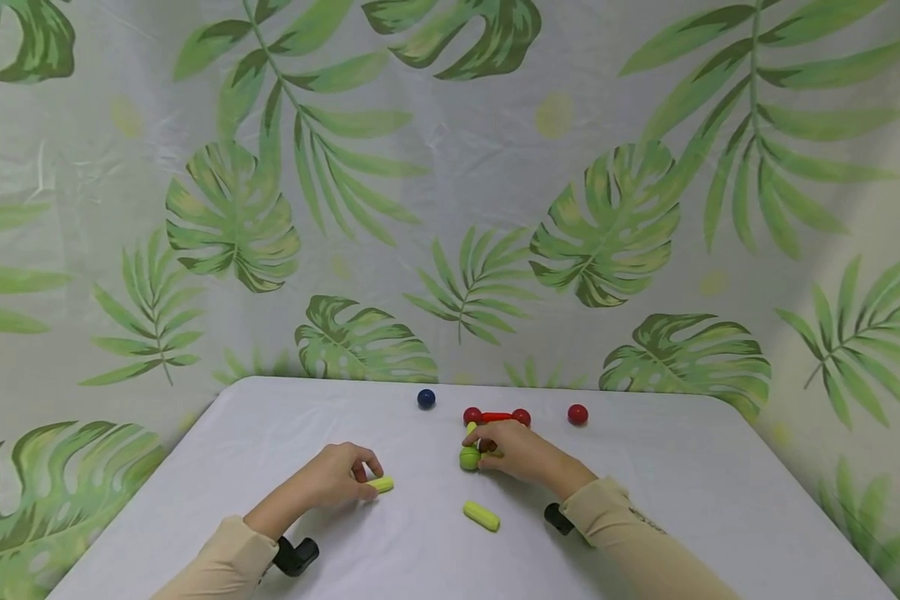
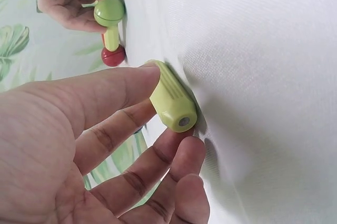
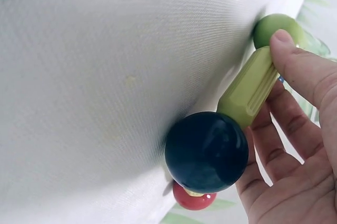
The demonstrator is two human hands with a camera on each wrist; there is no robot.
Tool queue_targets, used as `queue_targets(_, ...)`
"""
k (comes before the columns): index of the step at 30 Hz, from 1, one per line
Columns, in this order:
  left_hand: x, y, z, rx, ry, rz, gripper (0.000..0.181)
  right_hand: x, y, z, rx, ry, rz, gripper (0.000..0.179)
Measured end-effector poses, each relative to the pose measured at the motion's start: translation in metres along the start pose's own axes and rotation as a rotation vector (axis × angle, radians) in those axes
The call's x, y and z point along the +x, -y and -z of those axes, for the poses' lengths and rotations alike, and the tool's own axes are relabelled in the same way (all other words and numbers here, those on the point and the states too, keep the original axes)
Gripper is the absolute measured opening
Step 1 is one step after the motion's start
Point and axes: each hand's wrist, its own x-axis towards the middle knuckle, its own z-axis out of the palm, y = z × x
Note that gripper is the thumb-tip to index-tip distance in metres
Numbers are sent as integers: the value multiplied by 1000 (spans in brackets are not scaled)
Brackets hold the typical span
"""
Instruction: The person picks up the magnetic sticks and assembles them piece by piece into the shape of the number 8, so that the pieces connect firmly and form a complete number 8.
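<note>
My left hand [image 1: 337, 477] pinches a loose yellow-green magnetic rod [image 2: 172, 100] by thumb and finger, low over the white table; a metal disc shows in its end. To the right, my right hand [image 1: 523, 451] holds another yellow-green rod [image 3: 248, 87] between thumb and fingers. That rod runs from a green ball [image 3: 274, 30] to a dark blue ball [image 3: 206, 151], which my hand hides in the head view. From the green ball a further yellow-green rod [image 2: 111, 39] reaches a red ball [image 1: 472, 415]. A red rod [image 1: 497, 416] links this one to a second red ball [image 1: 521, 417].
A loose yellow-green rod [image 1: 482, 515] lies between the hands, nearer the front. Toward the back of the table [image 1: 270, 417] are a single dark blue ball [image 1: 426, 399] and a single red ball [image 1: 577, 414]. Behind hangs a leaf-print curtain [image 1: 480, 167].
</note>
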Motion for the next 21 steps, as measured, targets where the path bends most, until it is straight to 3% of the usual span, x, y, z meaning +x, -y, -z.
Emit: queue_targets(21, 1, -5, -4, -27, -18, 33, 15, 0, -4, 1, 57, 9, 8, 35)
